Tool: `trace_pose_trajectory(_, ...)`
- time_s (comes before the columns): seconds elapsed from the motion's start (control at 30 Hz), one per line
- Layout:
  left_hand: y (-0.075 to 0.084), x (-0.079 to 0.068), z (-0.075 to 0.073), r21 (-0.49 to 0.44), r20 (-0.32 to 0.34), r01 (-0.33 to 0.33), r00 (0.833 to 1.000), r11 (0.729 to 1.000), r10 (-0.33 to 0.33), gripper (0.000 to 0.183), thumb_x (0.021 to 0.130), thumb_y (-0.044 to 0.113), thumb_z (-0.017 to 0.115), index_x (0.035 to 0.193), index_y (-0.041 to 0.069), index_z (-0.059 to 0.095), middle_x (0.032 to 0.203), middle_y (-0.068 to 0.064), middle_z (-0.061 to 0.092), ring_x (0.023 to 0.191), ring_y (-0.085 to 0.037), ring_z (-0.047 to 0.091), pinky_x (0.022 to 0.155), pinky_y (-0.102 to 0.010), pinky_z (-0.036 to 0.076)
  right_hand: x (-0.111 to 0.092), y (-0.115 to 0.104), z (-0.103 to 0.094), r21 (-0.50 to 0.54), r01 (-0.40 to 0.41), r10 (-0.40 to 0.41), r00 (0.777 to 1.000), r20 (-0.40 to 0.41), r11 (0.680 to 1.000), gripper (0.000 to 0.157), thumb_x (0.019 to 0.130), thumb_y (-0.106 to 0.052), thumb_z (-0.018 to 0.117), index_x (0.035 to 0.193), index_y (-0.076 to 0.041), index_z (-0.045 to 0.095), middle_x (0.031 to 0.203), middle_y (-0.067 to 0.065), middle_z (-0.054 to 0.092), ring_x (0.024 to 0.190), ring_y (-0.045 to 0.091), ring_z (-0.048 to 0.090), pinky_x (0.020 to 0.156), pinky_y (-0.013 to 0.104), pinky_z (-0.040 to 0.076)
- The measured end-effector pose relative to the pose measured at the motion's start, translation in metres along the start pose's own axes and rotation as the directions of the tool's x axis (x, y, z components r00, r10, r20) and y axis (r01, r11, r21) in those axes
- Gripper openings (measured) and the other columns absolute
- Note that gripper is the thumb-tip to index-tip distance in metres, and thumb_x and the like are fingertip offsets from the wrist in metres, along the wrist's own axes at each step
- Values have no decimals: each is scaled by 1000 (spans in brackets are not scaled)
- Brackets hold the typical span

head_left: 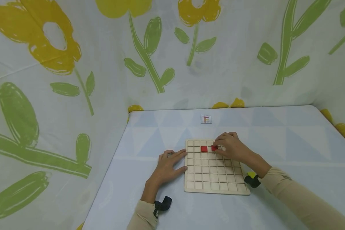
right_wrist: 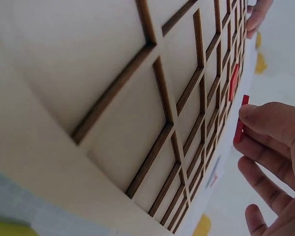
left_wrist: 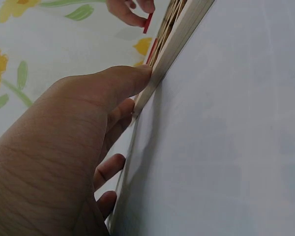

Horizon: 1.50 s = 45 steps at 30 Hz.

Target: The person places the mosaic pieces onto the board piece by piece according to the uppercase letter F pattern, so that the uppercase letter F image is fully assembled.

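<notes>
A light wooden grid board (head_left: 217, 188) lies on the table, its surface split into square cells. One red square tile (head_left: 204, 149) sits in a cell of the upper rows. My right hand (head_left: 231, 147) pinches a second red tile (right_wrist: 241, 118) between thumb and forefinger, held above the board just right of the first tile; the right wrist view shows it tilted on edge. My left hand (head_left: 168, 167) rests at the board's left edge, thumb and fingertips touching the side. In the left wrist view the left thumb (left_wrist: 130, 78) presses against the wooden rim.
A small card (head_left: 206, 119) with a coloured grid pattern lies behind the board. Something yellow (head_left: 251, 174) shows beside the board's right edge, partly hidden by the right wrist camera (head_left: 252, 181). Flower-printed cloth (head_left: 233, 64) hangs behind the table.
</notes>
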<state>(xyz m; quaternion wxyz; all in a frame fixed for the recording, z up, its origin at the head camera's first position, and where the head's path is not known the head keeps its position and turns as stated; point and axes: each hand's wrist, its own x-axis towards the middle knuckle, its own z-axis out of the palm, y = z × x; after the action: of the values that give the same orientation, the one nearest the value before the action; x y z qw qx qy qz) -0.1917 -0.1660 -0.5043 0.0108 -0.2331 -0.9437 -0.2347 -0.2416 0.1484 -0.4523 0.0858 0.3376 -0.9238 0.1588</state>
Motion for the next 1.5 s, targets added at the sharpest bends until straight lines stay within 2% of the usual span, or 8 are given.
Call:
trace_pose_trajectory(0.2, 1, 0, 0, 3, 7, -5, 1000, 1000, 5, 61, 96, 54, 56, 151, 32, 47, 156, 19, 38, 130, -22, 36, 99, -47, 29, 4, 1, 6, 12, 3, -3, 1000, 12, 1000, 13, 82, -18, 84, 94, -15, 79, 100, 0, 72, 102, 25, 60, 92, 60, 34)
trace_pose_trajectory(0.47, 2, 0, -1, 3, 4, -15, 1000, 1000, 15, 61, 96, 55, 56, 151, 30, 47, 156, 19, 38, 130, -22, 37, 98, -48, 29, 5, -3, 7, -8, 6, -6, 1000, 20, 1000, 14, 80, -17, 85, 92, -14, 79, 99, 0, 72, 102, 25, 60, 92, 61, 35)
trace_pose_trajectory(0.7, 1, 2, 1, 30, 7, -16, 1000, 999, 16, 61, 96, 56, 55, 152, 33, 45, 156, 21, 36, 130, -20, 36, 98, -47, 29, 6, -1, 7, -1, 14, -14, 999, 30, 1000, 15, 81, -15, 84, 95, -12, 79, 101, 2, 73, 103, 26, 60, 92, 61, 35)
trace_pose_trajectory(0.97, 2, 2, 0, 19, 18, -3, 1000, 1000, 3, 62, 95, 55, 56, 152, 33, 46, 156, 21, 36, 131, -20, 36, 99, -47, 29, 7, 0, 9, 16, 12, -13, 999, 37, 1000, 17, 81, -16, 84, 97, -12, 79, 103, 3, 73, 105, 27, 60, 92, 60, 34)
trace_pose_trajectory(1.33, 0, 2, 0, 31, 5, -7, 1000, 1000, 7, 61, 95, 57, 55, 152, 34, 45, 156, 21, 37, 129, -20, 36, 98, -47, 30, 10, -1, 9, -9, 4, -3, 999, 47, 1000, 19, 81, -16, 84, 99, -11, 80, 104, 4, 72, 105, 27, 60, 91, 60, 35)
trace_pose_trajectory(1.5, 0, 1, -1, 30, 3, -5, 1000, 1000, 5, 61, 95, 56, 55, 152, 34, 46, 156, 20, 37, 129, -20, 37, 97, -46, 30, 10, -2, 10, 20, 13, -14, 999, 40, 1000, 18, 81, -15, 84, 98, -12, 80, 105, 3, 72, 106, 27, 60, 91, 60, 34)
